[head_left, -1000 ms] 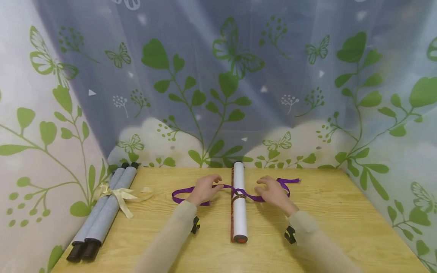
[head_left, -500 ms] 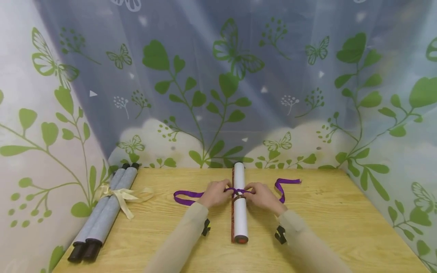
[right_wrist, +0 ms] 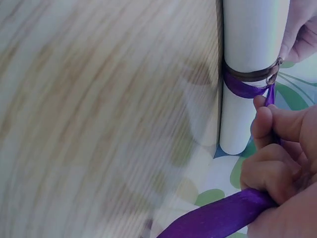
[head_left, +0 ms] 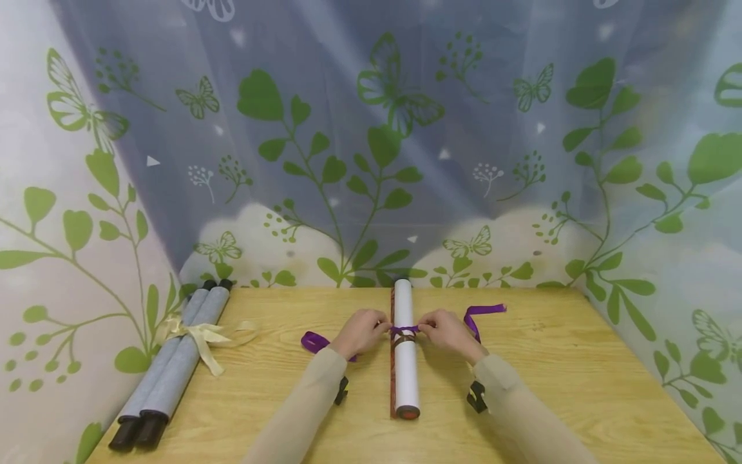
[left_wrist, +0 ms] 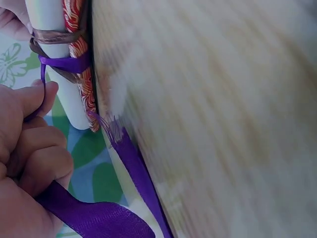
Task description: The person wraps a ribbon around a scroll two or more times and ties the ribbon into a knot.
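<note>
A white scroll (head_left: 407, 380) with a red patterned edge (left_wrist: 87, 94) lies lengthwise on the wooden table. Around its middle run a thin brown tie (right_wrist: 247, 76) and, just beyond, a purple ribbon (right_wrist: 242, 90). At the scroll's left side, my left hand (head_left: 364, 332) pinches one length of the ribbon between thumb and forefinger. On the opposite side my right hand (head_left: 449, 332) pinches the other length close to the crossing. In both wrist views the ribbon also passes through the curled lower fingers, its loose parts trailing onto the table.
To the left lie two grey rolls (head_left: 194, 361) with dark ends, side by side, bound by a cream ribbon bow (head_left: 203, 336). Behind the table (head_left: 580, 386) hangs a curtain (head_left: 371, 161) printed with leaves and butterflies.
Both hands have come inward from either side and now pinch the purple ribbon beside the scroll. The ribbon lies tighter across it, and the loose loop at the left has shortened.
</note>
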